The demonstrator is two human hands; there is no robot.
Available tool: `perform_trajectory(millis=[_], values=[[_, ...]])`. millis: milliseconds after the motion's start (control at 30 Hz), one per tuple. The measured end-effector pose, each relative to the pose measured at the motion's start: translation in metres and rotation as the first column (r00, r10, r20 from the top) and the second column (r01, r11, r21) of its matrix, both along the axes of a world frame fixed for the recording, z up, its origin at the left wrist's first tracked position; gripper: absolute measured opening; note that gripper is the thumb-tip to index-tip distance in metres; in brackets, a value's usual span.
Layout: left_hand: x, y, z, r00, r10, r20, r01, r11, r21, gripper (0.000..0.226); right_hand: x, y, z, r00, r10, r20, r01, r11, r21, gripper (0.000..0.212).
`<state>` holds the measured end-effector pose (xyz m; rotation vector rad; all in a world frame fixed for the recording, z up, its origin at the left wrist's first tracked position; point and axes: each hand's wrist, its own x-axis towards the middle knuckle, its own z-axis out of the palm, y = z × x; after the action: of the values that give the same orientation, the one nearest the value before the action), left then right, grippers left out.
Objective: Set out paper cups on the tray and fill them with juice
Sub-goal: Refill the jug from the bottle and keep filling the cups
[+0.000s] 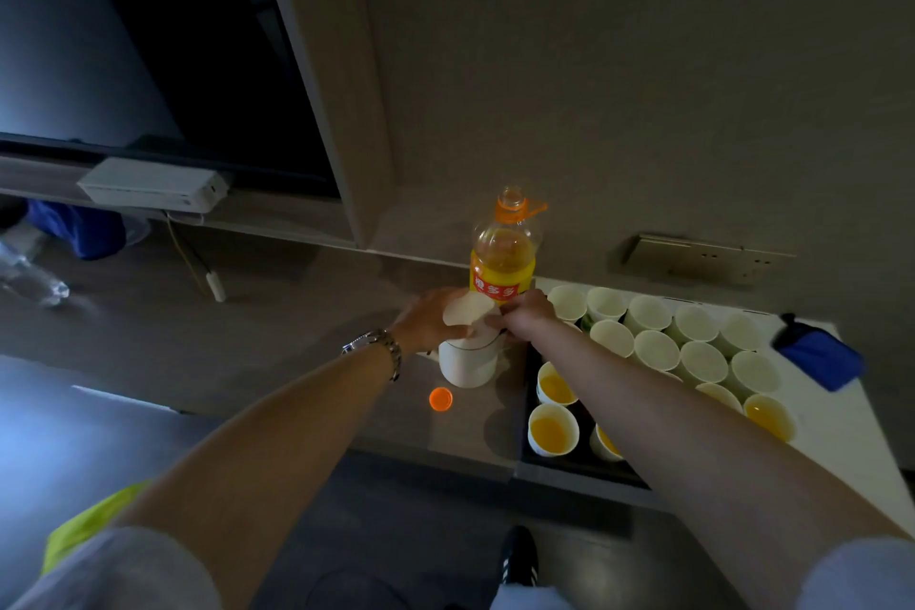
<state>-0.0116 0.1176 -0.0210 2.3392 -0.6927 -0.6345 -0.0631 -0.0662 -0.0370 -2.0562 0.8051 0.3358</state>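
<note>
A stack of white paper cups [468, 359] stands on the grey counter, left of a dark tray [532, 453]. My left hand [428, 320] grips the top cup [468, 307], which is tilted. My right hand [527, 315] pinches the same cup's right edge. Behind them stands an uncapped orange juice bottle [502, 258], about half full. Its orange cap [440, 399] lies on the counter. Several cups on the tray hold juice [552, 431]; several empty cups [656, 349] fill the far rows.
A blue cloth [819, 357] lies right of the cups. On the wall sits a socket panel [703, 255]. A white box [151, 183] rests under a dark screen at the left, and a clear plastic bottle [32, 280] lies on its side.
</note>
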Motion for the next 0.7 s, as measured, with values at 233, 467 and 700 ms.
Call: perform_trajectory(millis=[233, 467, 700], values=[[-0.018, 0.021, -0.017, 0.925, 0.107, 0.365, -0.080, 0.993, -0.089, 0.048, -0.014, 0.022, -0.012, 0.899, -0.435, -0.052, 0.434, 0.867, 0.244, 0.031], [-0.056, 0.040, -0.030, 0.928, -0.007, 0.373, -0.001, 1.000, 0.022, 0.015, -0.055, 0.060, -0.051, 0.773, -0.533, -0.344, 0.629, 0.570, 0.529, 0.026], [-0.068, 0.054, -0.065, 0.994, -0.033, 0.106, 0.020, 0.992, 0.125, 0.011, -0.058, 0.094, -0.073, 0.875, -0.349, -0.337, 0.478, 0.739, 0.476, 0.033]])
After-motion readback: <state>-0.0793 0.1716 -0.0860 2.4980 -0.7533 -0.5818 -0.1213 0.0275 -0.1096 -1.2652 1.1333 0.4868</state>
